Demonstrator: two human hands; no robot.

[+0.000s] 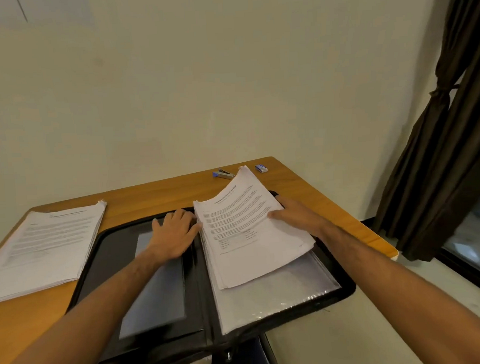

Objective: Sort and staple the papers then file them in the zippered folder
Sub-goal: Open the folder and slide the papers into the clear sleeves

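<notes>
A black zippered folder (103, 244) lies open on a wooden tabletop (156, 197), clear sleeves (281, 296) on its right half. A printed stack (249, 231) rests askew on those sleeves. The right hand (296, 215) grips the stack's right edge, thumb on top; the left hand (174, 232) lies flat, fingers (163, 218) spread, on the folder's left half beside the stack. A second stack (42, 248) sits left. A stapler (223, 174) and staple box (261, 168) lie near the cream wall (200, 86). Dark curtains (439, 143) hang right.
</notes>
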